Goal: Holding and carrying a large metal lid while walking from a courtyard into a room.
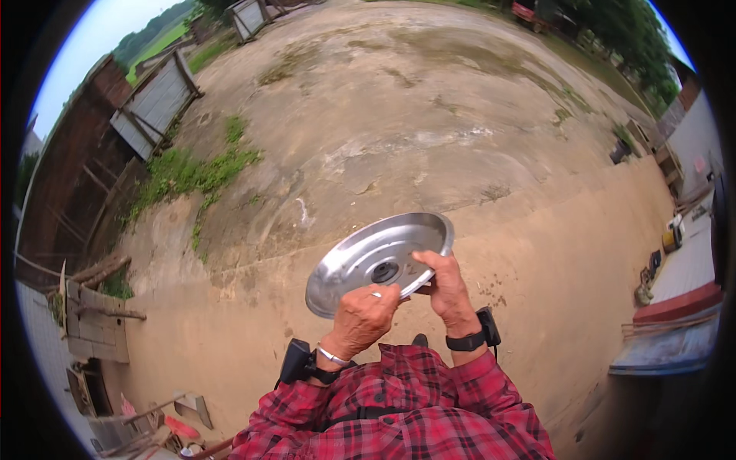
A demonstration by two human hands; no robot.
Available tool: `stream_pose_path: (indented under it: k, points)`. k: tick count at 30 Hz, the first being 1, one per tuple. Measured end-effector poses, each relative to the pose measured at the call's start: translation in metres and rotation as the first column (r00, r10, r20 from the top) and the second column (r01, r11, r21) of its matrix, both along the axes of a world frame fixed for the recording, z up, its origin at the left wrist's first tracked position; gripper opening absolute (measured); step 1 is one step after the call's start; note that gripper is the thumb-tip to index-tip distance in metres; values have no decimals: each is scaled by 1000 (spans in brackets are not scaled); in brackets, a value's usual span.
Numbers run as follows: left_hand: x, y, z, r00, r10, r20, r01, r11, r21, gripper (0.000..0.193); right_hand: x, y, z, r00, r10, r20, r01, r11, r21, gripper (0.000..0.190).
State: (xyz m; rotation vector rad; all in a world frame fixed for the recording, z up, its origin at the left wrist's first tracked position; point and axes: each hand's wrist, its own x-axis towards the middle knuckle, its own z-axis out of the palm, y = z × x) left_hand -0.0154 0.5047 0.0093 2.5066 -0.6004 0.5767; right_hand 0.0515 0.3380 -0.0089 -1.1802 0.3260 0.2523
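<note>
In front of my body, a round, shiny metal lid (345,279) is held tilted above the ground. Concentric ridges surround a dark round fitting at its centre. My right hand (448,284) grips the right rim, with the thumb over the face and the fingers behind. My left hand (365,316) is curled at the near rim, just below the central fitting. Its fingertips are partly hidden, and a ring shows on one finger. Both wrists carry black strapped devices, and a pale bangle (332,356) circles the left one.
Smooth concrete (552,259) lies underfoot, bordering a rougher yard (368,115). On the left are green weeds (190,169), a brick wall (75,167), a framed panel (155,103) and stacked blocks (98,325). Shoes (644,287) and a blue board (661,351) lie along the right side.
</note>
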Motion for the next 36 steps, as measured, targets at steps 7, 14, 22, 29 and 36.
stream_pose_path:
  k: [7, 14, 22, 29, 36]
  points:
    - [-10, 21, 3, 969, -181, -169, 181, 983, -16, 31, -12, -37, -48, 986, -60, -155, 114, 921, 372, 36]
    - [1, 90, -7, 789, 193, -584, -613, 175, -770, 65, -10, -65, -38, 986, -112, -126, 153, 911, 383, 50]
    - [-1, 128, -25, 582, -542, -606, -678, 88, -730, 50, -3, -79, -33, 997, -44, -60, 67, 885, 462, 55]
    - [-6, 104, -11, 607, -514, -606, -639, 137, -757, 41, 3, -77, -25, 998, -49, 25, 36, 924, 381, 46]
    - [-20, 72, -29, 575, -517, -634, -733, 20, -680, 29, 12, -54, -42, 892, 24, 451, 393, 452, -801, 64]
